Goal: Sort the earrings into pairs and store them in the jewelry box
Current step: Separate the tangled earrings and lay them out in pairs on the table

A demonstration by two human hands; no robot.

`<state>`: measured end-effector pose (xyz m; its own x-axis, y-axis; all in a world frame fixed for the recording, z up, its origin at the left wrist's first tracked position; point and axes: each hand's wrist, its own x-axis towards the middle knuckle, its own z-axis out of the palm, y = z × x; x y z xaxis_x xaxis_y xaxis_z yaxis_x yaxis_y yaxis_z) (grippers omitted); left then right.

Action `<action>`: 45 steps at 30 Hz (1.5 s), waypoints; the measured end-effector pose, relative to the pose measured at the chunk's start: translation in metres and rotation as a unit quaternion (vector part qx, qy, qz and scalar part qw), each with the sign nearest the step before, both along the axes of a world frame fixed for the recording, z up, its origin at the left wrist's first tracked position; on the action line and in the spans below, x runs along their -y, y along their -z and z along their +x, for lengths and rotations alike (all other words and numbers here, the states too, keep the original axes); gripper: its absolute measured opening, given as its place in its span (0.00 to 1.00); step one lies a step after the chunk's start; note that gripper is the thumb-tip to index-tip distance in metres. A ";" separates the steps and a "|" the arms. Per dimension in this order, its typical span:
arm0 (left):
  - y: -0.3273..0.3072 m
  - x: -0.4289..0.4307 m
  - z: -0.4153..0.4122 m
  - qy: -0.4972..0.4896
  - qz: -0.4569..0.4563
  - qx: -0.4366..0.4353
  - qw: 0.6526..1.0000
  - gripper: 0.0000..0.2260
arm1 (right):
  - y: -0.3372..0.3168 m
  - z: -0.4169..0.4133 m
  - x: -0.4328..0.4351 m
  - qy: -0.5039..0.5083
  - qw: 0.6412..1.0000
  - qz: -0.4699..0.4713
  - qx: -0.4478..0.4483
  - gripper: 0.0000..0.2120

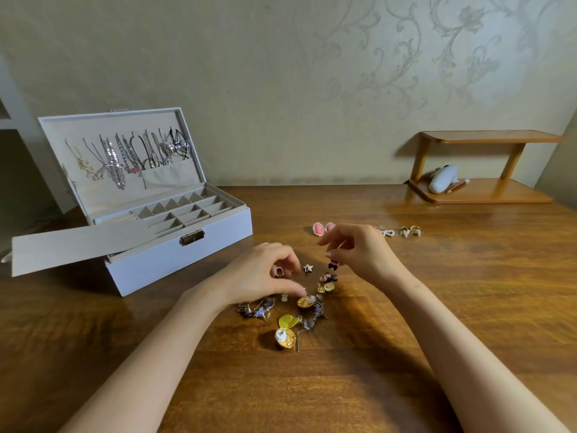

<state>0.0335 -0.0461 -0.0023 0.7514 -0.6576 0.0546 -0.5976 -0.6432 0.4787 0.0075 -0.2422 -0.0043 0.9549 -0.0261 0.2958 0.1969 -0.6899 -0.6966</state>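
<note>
Pinching a tiny black-and-pink earring (333, 264) between thumb and fingertips, the person's right hand (359, 250) holds it just above the wooden table (437, 307), directly over what looks like its matching earring (329, 278). The left hand (265, 271) hovers low over the loose pile with its fingers curled. A small silvery piece (279, 271) shows beneath them, but it is unclear whether the hand grips it. Beside the thumb lies a gold shell earring (306, 302), and a second one (285, 338) lies nearer the person. A yellow earring (288, 321), tangled silver earrings (256, 309) and a star stud (308, 268) lie scattered around. These pieces appear very light, hard and smooth, so they would likely slip from a loose hold. The safest grip is probably a fingertip pinch on the decorated body, not on the thin post or hook, which could bend or snag. Beyond the right hand, a pink oval pair (323, 228), a pearl pair (388, 233) and a gold heart pair (410, 231) sit in a row. To the left stands the open jewelry box (187, 260), whose small compartments (184, 210) appear unfilled.
</note>
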 end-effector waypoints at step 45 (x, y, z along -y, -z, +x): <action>0.003 0.086 0.055 -0.075 0.073 0.000 0.994 0.05 | 0.018 0.013 0.027 0.070 0.997 0.005 -0.033 0.11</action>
<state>0.0888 -0.1324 -0.0054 0.8416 -0.5391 -0.0333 -0.4900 -0.7879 0.3730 0.0209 -0.2694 -0.0219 0.9591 -0.1637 0.2311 0.0518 -0.7007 -0.7116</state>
